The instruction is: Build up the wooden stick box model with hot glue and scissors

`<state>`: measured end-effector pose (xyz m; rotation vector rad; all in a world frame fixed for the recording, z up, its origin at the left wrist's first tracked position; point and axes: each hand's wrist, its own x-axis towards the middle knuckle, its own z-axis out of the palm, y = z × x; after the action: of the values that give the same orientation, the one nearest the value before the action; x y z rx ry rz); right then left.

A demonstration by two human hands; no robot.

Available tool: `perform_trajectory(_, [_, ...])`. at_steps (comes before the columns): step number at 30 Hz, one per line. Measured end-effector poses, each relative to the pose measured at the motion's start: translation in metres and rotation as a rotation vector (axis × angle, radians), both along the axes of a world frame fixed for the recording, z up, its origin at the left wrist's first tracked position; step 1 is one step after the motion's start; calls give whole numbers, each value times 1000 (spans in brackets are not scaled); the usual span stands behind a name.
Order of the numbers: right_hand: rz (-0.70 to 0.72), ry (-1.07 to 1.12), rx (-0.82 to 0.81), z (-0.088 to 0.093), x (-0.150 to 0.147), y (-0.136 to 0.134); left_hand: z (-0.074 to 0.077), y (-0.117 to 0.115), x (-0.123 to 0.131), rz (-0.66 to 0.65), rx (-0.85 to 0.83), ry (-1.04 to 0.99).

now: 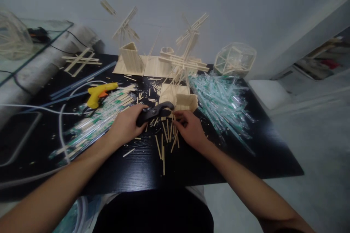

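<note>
My left hand [128, 123] is closed around black-handled cutters [155, 112], whose curved jaws point right toward my other hand. My right hand [190, 127] is pinched around a thin wooden stick [174, 118], close to the jaws. Several more loose wooden sticks [162, 149] lie on the black table below the hands. Just behind the fingers stands a small open box made of sticks [187, 101], beside a flat wooden base [167, 93]. A windmill-like stick structure [184, 63] rises behind it.
On the left are a yellow glue gun [100, 94] with a white cable and packs of wrapped sticks [101, 116]. A pile of plastic wrappers [222, 102] is at right, near a faceted stick frame [235, 58]. Short offcuts litter the black table [131, 171].
</note>
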<state>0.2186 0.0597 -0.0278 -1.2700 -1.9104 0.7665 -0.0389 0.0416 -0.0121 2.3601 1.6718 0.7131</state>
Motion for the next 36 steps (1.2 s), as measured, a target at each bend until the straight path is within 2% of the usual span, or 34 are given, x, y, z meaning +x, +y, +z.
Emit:
perform_trajectory(7, [10,-75,7,4,3,0,1,-4,-3,75,86,-44])
perform_trajectory(12, [22,-39,10,3,3,1,11,-5,-3,234,21,-58])
perform_trajectory(16, [-3,15,-20,0,2,2,20,-4,-6,318,-34,87])
perform_trajectory(21, [-20,8,14,2,3,3,23,-3,-9,383,-87,349])
perform_trajectory(25, [1,-70,77,2,3,2,25,-4,-8,398,-119,464])
perform_trajectory(36, [-41,-127,100,-3,-2,6,24,0,-14,421,-123,437])
